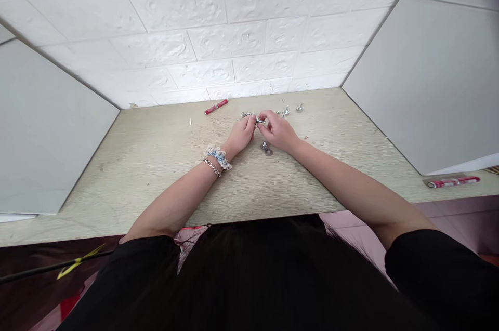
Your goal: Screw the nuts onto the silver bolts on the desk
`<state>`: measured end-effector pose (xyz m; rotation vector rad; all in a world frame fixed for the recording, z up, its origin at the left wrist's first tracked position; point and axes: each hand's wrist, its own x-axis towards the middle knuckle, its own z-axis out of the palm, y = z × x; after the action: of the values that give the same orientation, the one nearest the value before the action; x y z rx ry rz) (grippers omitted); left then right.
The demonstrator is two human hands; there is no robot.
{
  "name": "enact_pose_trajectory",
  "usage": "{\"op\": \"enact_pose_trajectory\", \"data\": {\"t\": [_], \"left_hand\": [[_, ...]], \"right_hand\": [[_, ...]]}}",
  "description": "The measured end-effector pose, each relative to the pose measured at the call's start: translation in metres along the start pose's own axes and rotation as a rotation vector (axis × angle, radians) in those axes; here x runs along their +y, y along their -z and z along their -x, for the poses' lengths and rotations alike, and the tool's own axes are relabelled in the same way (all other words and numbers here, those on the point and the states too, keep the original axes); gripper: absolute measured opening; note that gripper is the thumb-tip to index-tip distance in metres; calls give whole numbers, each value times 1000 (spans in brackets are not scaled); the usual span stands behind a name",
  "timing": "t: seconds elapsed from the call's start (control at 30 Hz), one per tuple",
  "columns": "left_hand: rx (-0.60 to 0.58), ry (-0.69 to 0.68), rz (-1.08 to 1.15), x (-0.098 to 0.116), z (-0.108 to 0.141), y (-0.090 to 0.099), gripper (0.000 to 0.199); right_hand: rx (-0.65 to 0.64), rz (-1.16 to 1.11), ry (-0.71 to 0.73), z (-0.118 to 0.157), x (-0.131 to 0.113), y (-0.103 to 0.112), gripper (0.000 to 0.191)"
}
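1. While both hands are meeting over the counter (163, 175), a small shiny bolt (260, 121) is sitting right between them, toward the wall side.
2. Left hand (241, 134) is pinching one end of it between thumb and fingers, with a lacy scrunchie (218, 157) and a chain bracelet (212, 167) circling that wrist.
3. Right hand (278, 132) is curling its thumb and fingers around the other end; honestly can't tell whether they're actually squeezing it.
4. Another metal piece (245, 114) is lying just beyond the left hand, partly hidden by it.
5. Closer to the body, a second bolt (264, 145) is resting near the right hand, with a flat washer (268, 153) lying right beside it.
6. Past the right hand, a little hardware cluster (286, 111) is sitting near one more bolt-like piece (299, 107).
7. Off to the left, a red tube (216, 107) is lying near the wall (210, 40).
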<state>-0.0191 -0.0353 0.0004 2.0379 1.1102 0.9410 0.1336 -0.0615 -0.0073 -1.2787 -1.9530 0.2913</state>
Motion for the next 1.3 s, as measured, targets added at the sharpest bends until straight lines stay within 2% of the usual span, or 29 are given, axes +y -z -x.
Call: {"op": "enact_pose_trajectory", "data": {"t": [0.17,0.4,0.53,0.7,0.97,1.2,1.3], "left_hand": [[-7,14,8,1,1,0,43],[-45,48,-1,5,2,2,44],[-42,59,8,8,2,3,42],[-31,37,-7,9,2,3,41],[-40,63,36,7,3,3,44],[-43,54,15,4,2,2,46],[-28,44,-7,5,2,1,43]], "right_hand": [[27,24,30,-1,0,-1,20],[-69,-37,-32,-1,4,-2,27],[-35,-47,-4,0,1,-2,30],[5,-36,32,-1,3,-4,18],[44,-23,22,-2,8,-4,10],[-33,-51,49,-4,5,-1,29],[-46,-68,27,-3,3,0,27]]}}
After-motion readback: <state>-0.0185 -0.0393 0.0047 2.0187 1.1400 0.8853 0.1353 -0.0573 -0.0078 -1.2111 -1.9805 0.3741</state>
